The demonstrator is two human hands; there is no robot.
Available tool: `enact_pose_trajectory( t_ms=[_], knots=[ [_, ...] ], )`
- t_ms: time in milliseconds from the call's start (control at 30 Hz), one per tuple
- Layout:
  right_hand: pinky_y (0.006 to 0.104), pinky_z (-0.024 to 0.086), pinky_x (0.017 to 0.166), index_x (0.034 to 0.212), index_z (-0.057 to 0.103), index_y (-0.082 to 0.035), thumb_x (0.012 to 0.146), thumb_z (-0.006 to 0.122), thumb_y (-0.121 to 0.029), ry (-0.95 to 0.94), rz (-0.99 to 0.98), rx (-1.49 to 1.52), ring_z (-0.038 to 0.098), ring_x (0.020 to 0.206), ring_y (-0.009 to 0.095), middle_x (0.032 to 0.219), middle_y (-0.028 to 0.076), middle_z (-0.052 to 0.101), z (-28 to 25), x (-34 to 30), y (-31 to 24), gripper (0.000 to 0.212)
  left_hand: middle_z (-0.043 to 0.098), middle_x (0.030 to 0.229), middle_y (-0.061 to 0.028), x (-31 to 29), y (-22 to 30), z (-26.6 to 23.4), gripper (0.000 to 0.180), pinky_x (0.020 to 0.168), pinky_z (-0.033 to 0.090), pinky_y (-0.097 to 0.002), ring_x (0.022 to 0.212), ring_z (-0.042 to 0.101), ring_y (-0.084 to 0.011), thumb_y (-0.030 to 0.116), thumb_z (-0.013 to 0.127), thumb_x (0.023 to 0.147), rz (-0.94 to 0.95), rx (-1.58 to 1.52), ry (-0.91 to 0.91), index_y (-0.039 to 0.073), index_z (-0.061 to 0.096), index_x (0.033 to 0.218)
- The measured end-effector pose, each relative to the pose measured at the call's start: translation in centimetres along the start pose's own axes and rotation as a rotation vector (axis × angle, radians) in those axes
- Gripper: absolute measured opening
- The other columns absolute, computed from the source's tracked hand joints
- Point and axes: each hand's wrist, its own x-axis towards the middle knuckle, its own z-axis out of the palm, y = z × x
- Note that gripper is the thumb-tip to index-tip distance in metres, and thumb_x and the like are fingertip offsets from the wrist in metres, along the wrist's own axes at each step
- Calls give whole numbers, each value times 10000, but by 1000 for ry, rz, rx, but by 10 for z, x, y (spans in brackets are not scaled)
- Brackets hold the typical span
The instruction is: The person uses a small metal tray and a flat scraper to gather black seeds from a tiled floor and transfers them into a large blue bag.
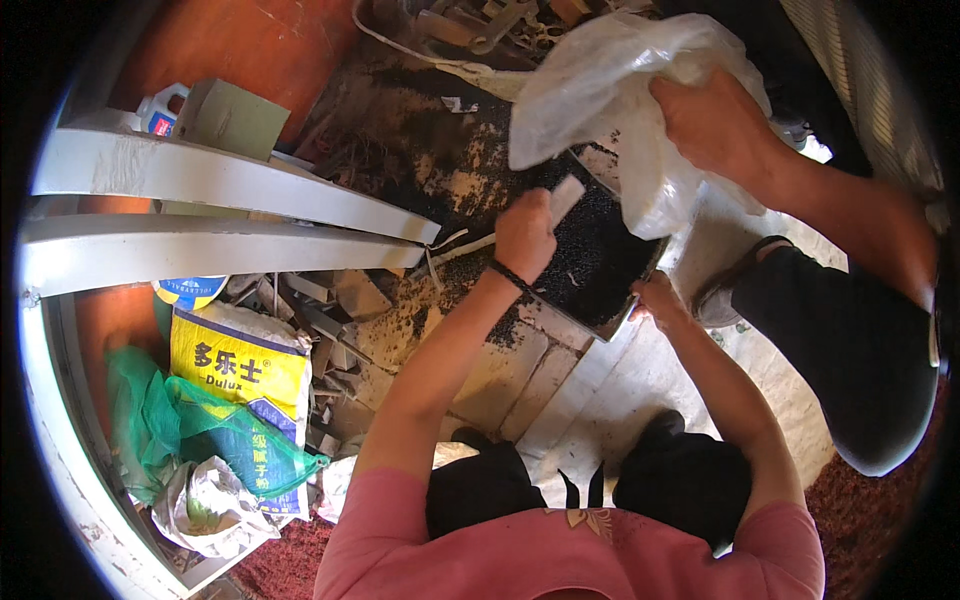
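Note:
My left hand (525, 235) is closed round a pale, flat-ended piece (568, 198) whose exact kind I cannot make out. It is over the left side of a shallow tray-like pan (606, 330) filled with black granules (585, 255). My right hand (660, 297) grips the pan's near right edge, fingers closed on the rim. Above the pan's far right side hangs a clear plastic bag (600, 80), held by another person's hand (715, 125). The bag covers part of the pan's far edge.
More black granules lie scattered on the dirty floor (450, 190). Two white metal beams (220, 245) jut in from the left. Below them stand a yellow and blue sack (240, 360), green netting (215, 420) and wood scraps (360, 295). The other person's knee (840, 350) is close on the right.

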Motion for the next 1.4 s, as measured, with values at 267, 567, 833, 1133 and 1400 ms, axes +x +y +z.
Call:
enact_pose_trajectory(
  t_ms=[267,567,833,1133,1400],
  knots=[
    [320,479,352,877,472,1,706,496,-118,174,59,41,524,455,194,629,88,496,-54,7,-25,210,546,844,-192,77,-102,-1,186,613,437,-426,736,528,-364,39,530,651,-406,267,35,18,515,835],
    [337,509,384,822,463,45,746,477,-115,99,25,-117,550,454,210,602,118,513,-31,24,-102,177,550,716,-118,120,-241,54,178,538,452,-382,628,531,-290,175,485,783,-597,418,200,29,556,855],
    [348,503,353,788,435,61,726,517,-101,200,35,-172,516,411,224,577,119,456,-32,51,-97,192,579,742,-206,118,-144,58,104,572,467,-438,705,569,-354,70,519,693,-514,275,110,21,555,777],
    [366,540,424,929,461,116,694,493,-52,208,-7,-107,583,573,271,785,191,539,-2,64,-92,291,556,772,-182,107,-81,49,71,628,440,-436,744,535,-368,30,477,696,-181,142,30,22,501,762],
    [321,492,335,873,438,80,707,479,-46,6,9,102,547,472,251,690,160,515,-54,89,-54,212,524,712,-153,92,-13,-17,134,607,425,-412,697,531,-334,-60,453,617,99,45,262,25,453,721]
  ],
)
